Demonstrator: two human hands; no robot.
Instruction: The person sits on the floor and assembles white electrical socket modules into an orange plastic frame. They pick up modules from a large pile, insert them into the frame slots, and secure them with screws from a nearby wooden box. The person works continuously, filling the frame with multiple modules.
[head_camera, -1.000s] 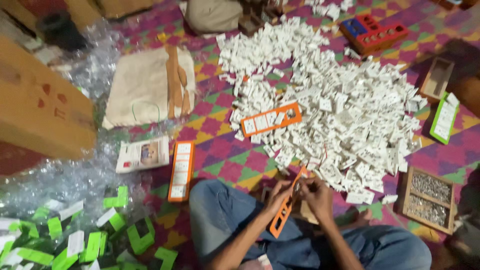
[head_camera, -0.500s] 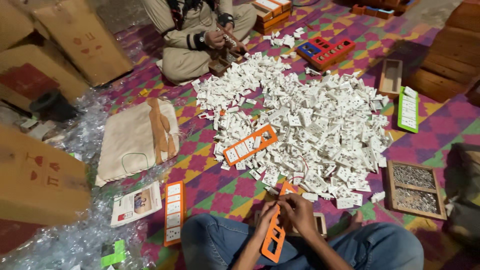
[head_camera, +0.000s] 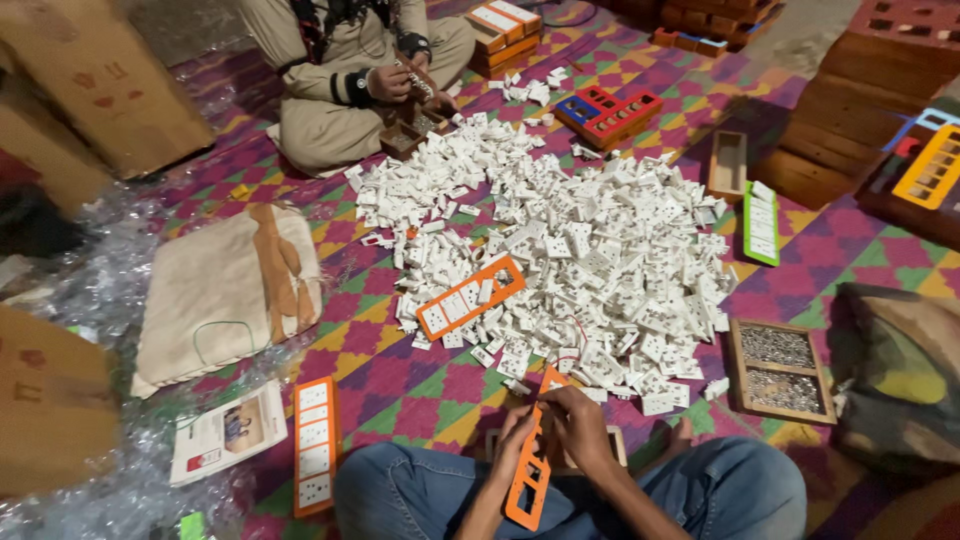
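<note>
I sit cross-legged in blue jeans and hold a long orange plastic frame (head_camera: 530, 490) with rectangular cut-outs over my lap. My left hand (head_camera: 512, 440) grips its left edge and my right hand (head_camera: 580, 425) grips its upper part. Just ahead of my hands spreads a big heap of small white socket pieces (head_camera: 590, 260) on the patterned mat. An orange frame filled with white pieces (head_camera: 470, 297) lies on the heap's left side. Another filled orange frame (head_camera: 314, 446) lies on the mat to my left.
A wooden tray of small metal parts (head_camera: 780, 368) sits right of my knee. A cloth sack (head_camera: 225, 290), a leaflet (head_camera: 228, 432), crumpled plastic wrap (head_camera: 90, 290) and cardboard boxes (head_camera: 100, 80) are at left. Another person (head_camera: 345, 80) sits opposite, handling a piece. Stacked frames (head_camera: 610, 110) and wooden crates (head_camera: 860, 110) stand far right.
My head has lifted, so the view now reaches farther across the mat to the person opposite. My hands still hold the orange frame over my lap, shifted slightly lower on it.
</note>
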